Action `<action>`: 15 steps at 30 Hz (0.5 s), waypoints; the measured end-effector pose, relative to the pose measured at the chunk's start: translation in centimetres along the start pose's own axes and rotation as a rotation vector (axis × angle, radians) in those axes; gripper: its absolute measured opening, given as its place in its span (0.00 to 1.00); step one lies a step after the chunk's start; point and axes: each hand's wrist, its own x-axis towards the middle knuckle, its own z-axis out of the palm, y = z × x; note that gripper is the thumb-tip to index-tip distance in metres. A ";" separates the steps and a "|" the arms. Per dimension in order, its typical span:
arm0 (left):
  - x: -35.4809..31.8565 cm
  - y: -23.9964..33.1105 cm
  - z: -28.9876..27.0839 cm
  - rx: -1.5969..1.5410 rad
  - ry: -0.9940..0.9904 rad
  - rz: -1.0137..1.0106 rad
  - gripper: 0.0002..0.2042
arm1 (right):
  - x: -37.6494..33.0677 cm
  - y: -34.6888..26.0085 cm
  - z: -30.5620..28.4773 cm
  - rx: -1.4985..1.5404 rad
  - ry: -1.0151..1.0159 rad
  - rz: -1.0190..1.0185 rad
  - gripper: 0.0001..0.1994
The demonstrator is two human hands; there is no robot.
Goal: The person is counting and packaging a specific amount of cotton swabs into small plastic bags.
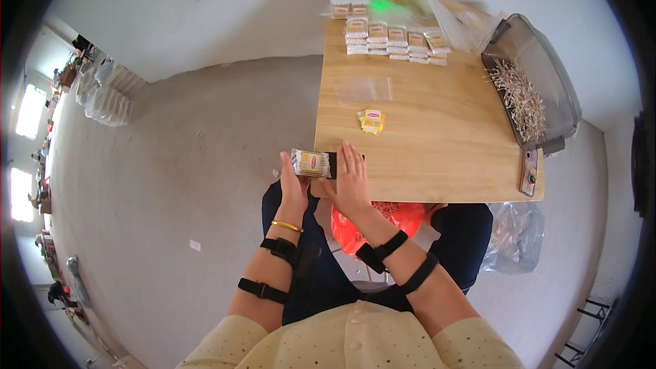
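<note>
A clear bag of cotton swabs point(312, 162) with a yellow label juts past the table's left edge. My left hand point(294, 190) holds it from the near left side, one digit upright along its end; the other fingers are mostly hidden behind the bag. Flat beside its right end, my right hand point(350, 181) has its fingers stretched out, over a small black object point(333, 165) that it partly covers. Farther up the table sit a small pile of yellow label cards point(372, 121) and an unfilled clear bag point(365, 89).
Packed swab bags point(396, 37) stand stacked at the back. A grey bin point(570, 106) of loose swabs point(519, 96) and a phone point(529, 173) line the right side. Below the front edge hangs a red bag point(348, 232); a clear bag point(516, 239) lies on the floor.
</note>
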 end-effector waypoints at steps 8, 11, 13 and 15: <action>-0.9 -1.4 1.1 -0.018 -0.021 0.067 0.13 | 1.0 -2.2 0.7 0.357 -0.186 0.309 0.36; -1.0 -1.5 1.0 -0.006 -0.013 0.088 0.13 | 1.7 -3.4 1.8 0.424 -0.220 0.404 0.34; -1.0 -1.7 1.1 -0.028 -0.038 0.084 0.13 | 2.1 -3.6 2.7 0.518 -0.195 0.422 0.33; -0.6 -1.7 0.8 -0.049 -0.052 0.090 0.13 | 2.8 -2.8 2.4 0.775 -0.282 0.440 0.28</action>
